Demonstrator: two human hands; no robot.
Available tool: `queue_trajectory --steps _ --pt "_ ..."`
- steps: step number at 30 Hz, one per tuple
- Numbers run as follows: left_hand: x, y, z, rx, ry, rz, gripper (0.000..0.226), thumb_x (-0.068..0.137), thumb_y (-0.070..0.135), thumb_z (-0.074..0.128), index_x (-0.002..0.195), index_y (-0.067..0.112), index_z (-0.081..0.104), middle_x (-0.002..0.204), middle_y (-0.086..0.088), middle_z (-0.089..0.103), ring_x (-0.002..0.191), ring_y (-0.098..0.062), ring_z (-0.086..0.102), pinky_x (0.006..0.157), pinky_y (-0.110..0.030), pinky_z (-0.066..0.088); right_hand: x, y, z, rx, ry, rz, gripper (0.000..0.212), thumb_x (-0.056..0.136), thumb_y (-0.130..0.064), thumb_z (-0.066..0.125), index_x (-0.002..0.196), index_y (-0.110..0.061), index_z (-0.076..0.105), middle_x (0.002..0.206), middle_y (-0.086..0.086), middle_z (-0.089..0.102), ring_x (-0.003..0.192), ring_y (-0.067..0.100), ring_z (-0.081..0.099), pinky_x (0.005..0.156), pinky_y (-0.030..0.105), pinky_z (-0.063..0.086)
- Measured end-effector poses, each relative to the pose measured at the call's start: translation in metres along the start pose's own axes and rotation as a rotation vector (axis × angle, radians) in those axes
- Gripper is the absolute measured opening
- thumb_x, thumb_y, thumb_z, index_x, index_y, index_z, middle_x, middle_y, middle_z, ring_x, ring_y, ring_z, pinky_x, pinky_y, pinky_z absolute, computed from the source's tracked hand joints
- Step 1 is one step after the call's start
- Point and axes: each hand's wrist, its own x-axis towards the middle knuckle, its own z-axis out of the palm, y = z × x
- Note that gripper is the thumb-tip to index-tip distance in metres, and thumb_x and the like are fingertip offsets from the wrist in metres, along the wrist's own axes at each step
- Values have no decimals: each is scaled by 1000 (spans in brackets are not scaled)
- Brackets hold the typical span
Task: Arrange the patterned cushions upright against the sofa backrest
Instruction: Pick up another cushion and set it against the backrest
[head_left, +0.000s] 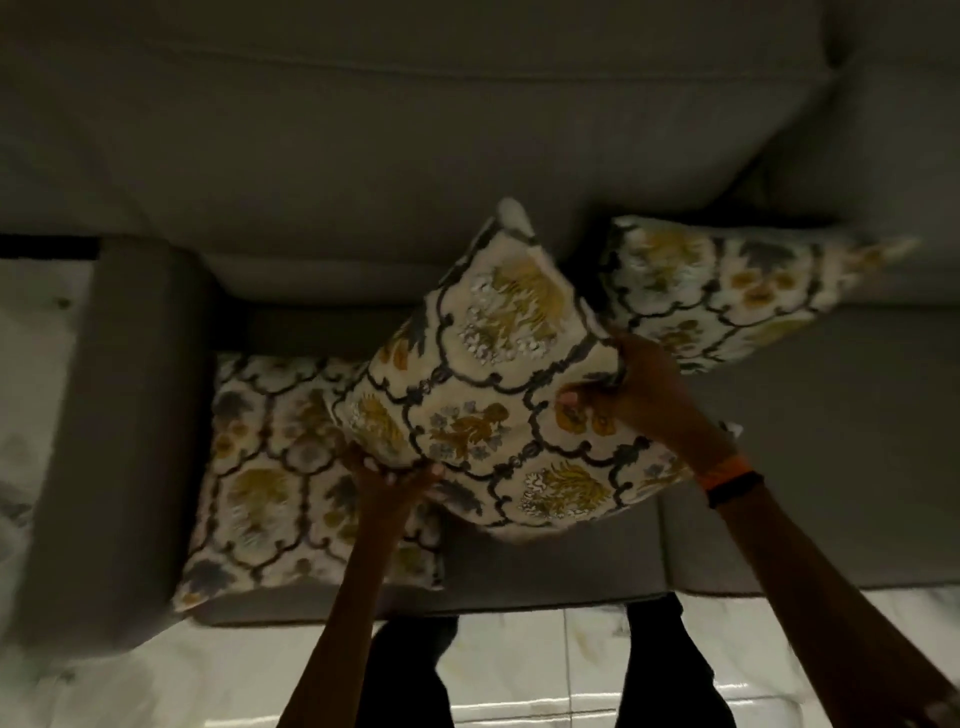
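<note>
I hold a cream cushion with a dark lattice and yellow flowers (493, 374) tilted in the air above the grey sofa seat (810, 441). My left hand (392, 480) grips its lower left edge from beneath. My right hand (639, 395) grips its right edge. A second patterned cushion (270, 478) lies flat on the seat beside the left armrest, partly under the held one. A third patterned cushion (727, 291) leans at the foot of the sofa backrest (363, 171) to the right.
The grey armrest (114, 426) bounds the seat on the left. Pale glossy floor tiles (519, 675) run along the sofa's front edge, where my legs in dark trousers stand. An orange and black band circles my right wrist (727, 478).
</note>
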Motion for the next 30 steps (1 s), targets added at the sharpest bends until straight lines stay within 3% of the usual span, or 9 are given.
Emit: queue_trajectory --steps 2,5,9,13,17,19,22,25,30 --pt "-3 19 45 120 -80 24 154 36 71 80 153 14 -3 162 -8 9 149 -30 18 121 -46 24 -15 28 -32 -223 19 -191 71 68 -34 92 130 -12 66 121 14 73 111 33 70 98 36 49" --pt "-4 52 125 160 -276 185 157 26 80 77 151 7 16 160 -12 23 147 -26 24 123 -44 23 -32 85 -86 -409 3 -358 63 65 -27 94 123 -17 72 111 15 77 101 37 73 88 45 59" --pt "-27 88 251 173 -442 292 116 36 53 92 135 17 44 134 7 56 128 -7 51 106 -15 40 -37 174 -176 -463 48 -344 59 60 -20 94 116 -20 75 94 14 79 80 36 76 64 44 62" --pt "-49 120 404 81 -350 427 81 54 1 92 116 36 52 122 19 55 110 20 51 94 -3 41 -36 269 -274 -512 95 -293 56 64 -23 90 117 -21 73 101 9 78 89 32 72 86 44 50" --pt "-66 157 550 7 -330 366 68 68 3 83 119 31 50 133 6 51 126 -17 50 110 -32 36 -45 376 -368 -540 304 -223 68 53 -21 95 117 -21 74 111 6 76 104 36 68 97 56 41" --pt "-73 176 620 -29 -364 397 57 69 16 75 114 38 48 131 13 47 123 -10 50 106 -22 37 -50 429 -409 -519 401 -205 67 55 -17 96 118 -18 74 111 10 76 107 42 66 99 66 38" --pt "-72 198 706 -71 -337 421 53 74 5 74 109 39 53 125 14 51 101 17 57 93 -6 45 -40 488 -459 -513 469 -189 65 56 -11 96 117 -15 74 110 14 75 108 47 64 100 72 35" --pt "-70 219 776 -48 -322 412 58 76 -1 75 127 15 52 127 2 51 111 -6 57 104 -21 44 -23 530 -506 -477 516 -178 66 58 -8 94 120 -16 73 117 14 71 115 45 58 102 71 31" --pt "-60 217 845 14 -303 378 64 80 -7 70 137 -5 39 145 -13 42 133 -24 43 99 0 32 -6 613 -525 -435 717 -128 75 76 -45 82 141 -17 56 151 21 46 143 42 36 116 67 26"
